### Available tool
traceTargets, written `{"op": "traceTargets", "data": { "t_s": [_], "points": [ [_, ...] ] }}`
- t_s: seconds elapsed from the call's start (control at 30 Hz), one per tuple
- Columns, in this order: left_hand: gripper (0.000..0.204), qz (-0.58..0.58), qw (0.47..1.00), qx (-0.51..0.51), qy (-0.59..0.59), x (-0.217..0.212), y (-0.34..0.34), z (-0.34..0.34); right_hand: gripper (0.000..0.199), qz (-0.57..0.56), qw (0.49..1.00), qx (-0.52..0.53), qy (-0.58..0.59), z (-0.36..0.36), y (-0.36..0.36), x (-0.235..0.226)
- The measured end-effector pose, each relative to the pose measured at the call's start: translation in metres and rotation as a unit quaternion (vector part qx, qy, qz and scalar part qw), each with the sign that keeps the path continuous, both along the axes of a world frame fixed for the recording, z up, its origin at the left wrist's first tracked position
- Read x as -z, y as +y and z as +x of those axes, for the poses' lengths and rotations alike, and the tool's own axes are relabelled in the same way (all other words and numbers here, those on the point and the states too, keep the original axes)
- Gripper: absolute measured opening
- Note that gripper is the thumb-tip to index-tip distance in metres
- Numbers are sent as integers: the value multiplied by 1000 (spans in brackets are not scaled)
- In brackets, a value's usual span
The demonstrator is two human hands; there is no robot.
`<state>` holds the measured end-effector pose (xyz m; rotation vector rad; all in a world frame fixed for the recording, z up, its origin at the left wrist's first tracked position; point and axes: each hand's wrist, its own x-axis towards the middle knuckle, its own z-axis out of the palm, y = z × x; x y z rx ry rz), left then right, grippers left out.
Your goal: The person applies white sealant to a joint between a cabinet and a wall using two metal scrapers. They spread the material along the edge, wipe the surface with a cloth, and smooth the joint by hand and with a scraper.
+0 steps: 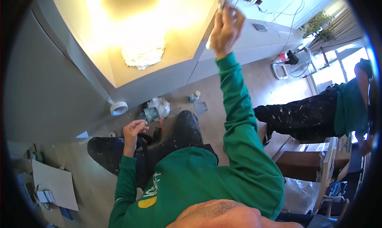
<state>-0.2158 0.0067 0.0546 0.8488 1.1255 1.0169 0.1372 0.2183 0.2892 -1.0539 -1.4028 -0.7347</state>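
My right hand (227, 31) is raised to the front edge of a brightly lit cabinet niche (187, 41). Its fingers are closed around something whitish, mostly hidden, that I cannot make out. Low over my left leg, my left hand (134, 133) has its thumb and fingertips pinched together; whatever may be in them is too small to name. Inside the niche lies a crumpled white wad (143, 54). A roll of white masking tape (118, 108) hangs by its strip against the grey panel (51, 80), to the left of the niche.
On the floor ahead are a crumpled plastic bag (160, 107), a small bottle (194, 96) and a flat grey piece (200, 108). Another person (310, 112) is at the right, near cardboard boxes (300, 164). Loose wires (296, 9) hang at the upper right. A white board (55, 184) lies lower left.
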Motion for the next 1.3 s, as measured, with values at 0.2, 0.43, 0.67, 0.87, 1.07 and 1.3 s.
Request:
{"op": "traceTargets", "data": {
  "t_s": [0.2,0.43,0.67,0.87,1.07,1.3],
  "points": [
    [23,49,999,23,-1,-18,14,26,42,-200,980,17,-10,10,-42,168],
    [22,291,953,-20,78,-108,82,89,36,-24,998,-35,47,8,-8,11],
    [27,487,804,80,331,-181,199,171,28,-305,935,-61,171,27,-111,193],
    [35,429,757,233,434,-179,261,218,28,-339,860,-79,373,74,-176,213],
    [33,349,836,271,324,-204,313,215,32,-396,745,-71,532,97,-233,295],
    [34,402,826,164,359,-148,196,197,31,-388,560,-230,695,48,-229,279]
  ]
}}
